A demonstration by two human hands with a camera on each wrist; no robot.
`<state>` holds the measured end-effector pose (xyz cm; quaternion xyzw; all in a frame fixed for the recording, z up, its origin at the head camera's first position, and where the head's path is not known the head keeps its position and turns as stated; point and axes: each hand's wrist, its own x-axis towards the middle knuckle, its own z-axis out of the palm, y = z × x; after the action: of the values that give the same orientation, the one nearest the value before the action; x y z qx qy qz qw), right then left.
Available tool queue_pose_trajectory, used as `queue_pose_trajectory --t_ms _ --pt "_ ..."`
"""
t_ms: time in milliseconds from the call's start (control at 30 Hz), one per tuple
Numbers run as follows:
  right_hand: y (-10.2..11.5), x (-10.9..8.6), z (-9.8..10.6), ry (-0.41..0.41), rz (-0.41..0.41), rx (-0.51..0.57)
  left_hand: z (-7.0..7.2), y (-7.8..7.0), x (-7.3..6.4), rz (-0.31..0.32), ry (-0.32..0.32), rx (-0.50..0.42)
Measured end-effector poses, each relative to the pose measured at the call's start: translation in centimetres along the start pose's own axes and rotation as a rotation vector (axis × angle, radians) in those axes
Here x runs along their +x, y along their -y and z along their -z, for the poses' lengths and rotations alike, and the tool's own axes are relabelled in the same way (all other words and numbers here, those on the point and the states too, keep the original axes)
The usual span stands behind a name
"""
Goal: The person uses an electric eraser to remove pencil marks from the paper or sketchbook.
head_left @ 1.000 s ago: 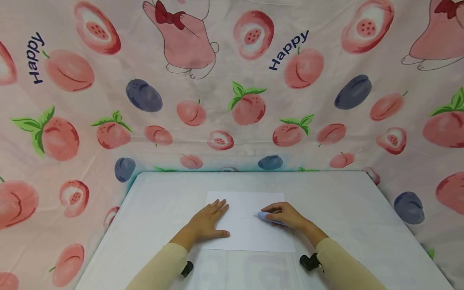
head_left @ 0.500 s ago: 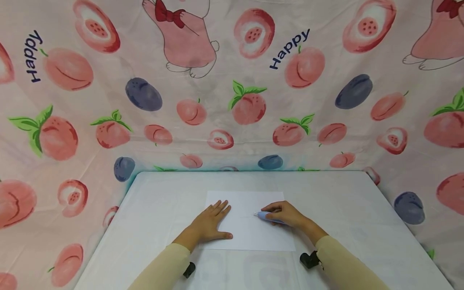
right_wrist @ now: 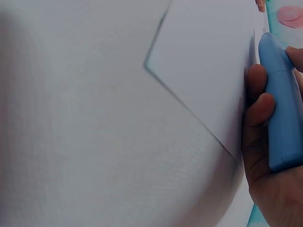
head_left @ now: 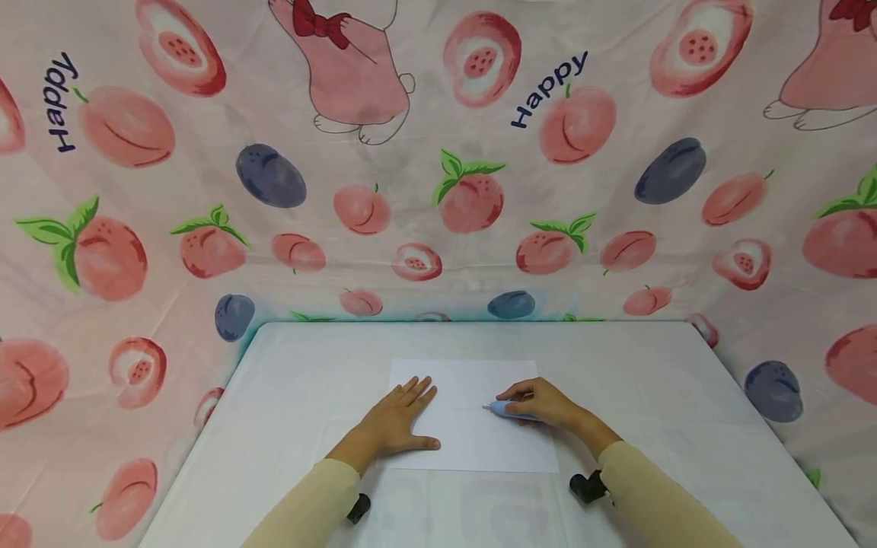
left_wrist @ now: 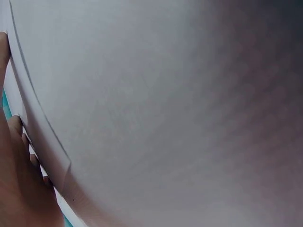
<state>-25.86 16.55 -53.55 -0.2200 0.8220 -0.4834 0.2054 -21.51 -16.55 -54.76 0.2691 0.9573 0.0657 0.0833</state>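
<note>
A white sheet of paper (head_left: 473, 449) lies on the table in the head view, with a faint thin line near its middle. My left hand (head_left: 400, 422) rests on the paper's left side, fingers spread and thumb apart. In my right hand (head_left: 544, 403) I hold a thick, light blue pen-shaped tool (right_wrist: 282, 109) with a slim greyish tip. Its tip points left and is at or just over the right end of the line. The right wrist view shows fingers curled round the tool's body; what kind of tool it is cannot be told.
A white-covered table (head_left: 308, 350) extends around the paper. Behind it hangs a pink cloth (head_left: 411, 205) printed with peaches. Dark wrist-worn devices (head_left: 587, 487) sit below both cuffs. A paper corner (right_wrist: 149, 66) shows in the right wrist view.
Since one second ago my left hand has shifted slightly right on the paper. The right hand and the blue tool have moved a little to the right.
</note>
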Motion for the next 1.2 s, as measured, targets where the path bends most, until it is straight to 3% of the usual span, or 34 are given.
queue_pose_trajectory --t_ms 1200 --pt "0.4 0.34 0.04 0.052 -0.017 0.025 0.38 -0.09 0.0 -0.008 -0.002 0.002"
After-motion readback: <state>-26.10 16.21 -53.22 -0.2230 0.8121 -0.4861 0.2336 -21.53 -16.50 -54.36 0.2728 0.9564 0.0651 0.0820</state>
